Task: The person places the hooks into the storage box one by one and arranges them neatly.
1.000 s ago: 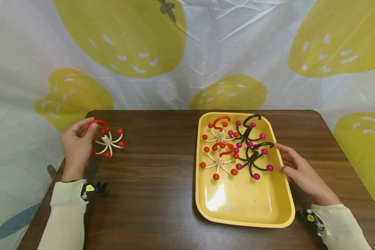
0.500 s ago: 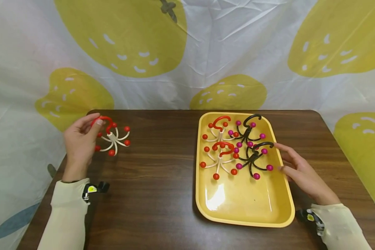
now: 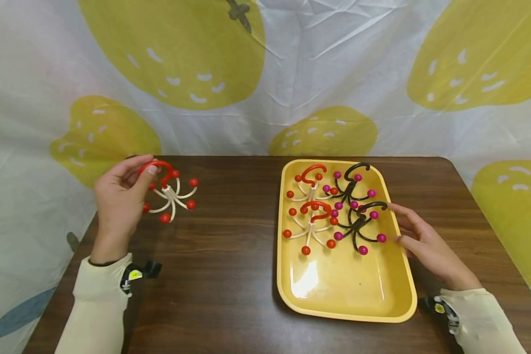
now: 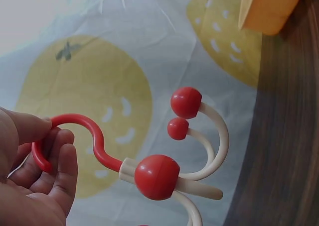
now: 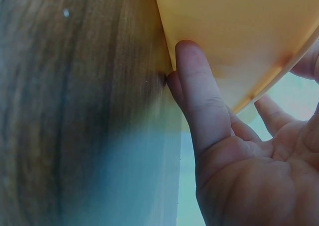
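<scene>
At the left of the head view, my left hand (image 3: 123,196) pinches the curved top of a red-and-white multi-arm hook hanger (image 3: 170,192) between thumb and fingers. Its white arms end in red balls and spread out to the right of the hand. In the left wrist view the red hook (image 4: 94,136) runs from the fingers to a white stem. My right hand (image 3: 429,246) touches the right side of a yellow tray (image 3: 345,290). In the right wrist view, fairly straight fingers (image 5: 199,96) lie along the tray's outer wall, with the thumb near its rim.
Inside the tray, two red-and-white hangers (image 3: 311,228) stand on the left. Two black hangers (image 3: 358,223) with magenta balls stand on the right. The dark wooden table (image 3: 212,255) meets a lemon-print cloth (image 3: 221,132) along its back edge.
My left hand has moved to the right with the red-and-white hanger in its grip. The right hand and the tray stay where they were.
</scene>
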Demonstrator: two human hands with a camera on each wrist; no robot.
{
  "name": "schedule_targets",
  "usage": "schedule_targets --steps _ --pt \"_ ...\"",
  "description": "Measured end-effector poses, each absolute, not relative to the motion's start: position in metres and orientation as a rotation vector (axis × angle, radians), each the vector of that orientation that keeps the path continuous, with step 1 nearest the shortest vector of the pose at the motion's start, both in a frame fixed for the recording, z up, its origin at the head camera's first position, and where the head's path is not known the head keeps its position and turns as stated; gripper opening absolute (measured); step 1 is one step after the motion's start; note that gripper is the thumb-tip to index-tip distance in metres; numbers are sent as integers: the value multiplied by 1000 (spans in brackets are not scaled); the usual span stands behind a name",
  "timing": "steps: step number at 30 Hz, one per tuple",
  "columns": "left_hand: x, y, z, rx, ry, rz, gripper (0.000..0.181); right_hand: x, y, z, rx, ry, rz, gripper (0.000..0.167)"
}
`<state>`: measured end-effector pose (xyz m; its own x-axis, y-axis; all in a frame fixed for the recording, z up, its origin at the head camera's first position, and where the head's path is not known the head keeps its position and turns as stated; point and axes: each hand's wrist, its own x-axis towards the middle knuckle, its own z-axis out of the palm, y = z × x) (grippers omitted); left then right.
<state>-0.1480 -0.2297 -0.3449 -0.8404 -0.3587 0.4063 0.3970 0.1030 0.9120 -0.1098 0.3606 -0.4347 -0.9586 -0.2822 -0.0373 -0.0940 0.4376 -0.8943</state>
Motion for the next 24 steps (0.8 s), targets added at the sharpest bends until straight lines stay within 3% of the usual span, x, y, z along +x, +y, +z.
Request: schedule_targets --steps 24 --pt "-130 -169 -325 -319 -1990 -1779 22 -109 360 -435 -311 2535 -1514 70"
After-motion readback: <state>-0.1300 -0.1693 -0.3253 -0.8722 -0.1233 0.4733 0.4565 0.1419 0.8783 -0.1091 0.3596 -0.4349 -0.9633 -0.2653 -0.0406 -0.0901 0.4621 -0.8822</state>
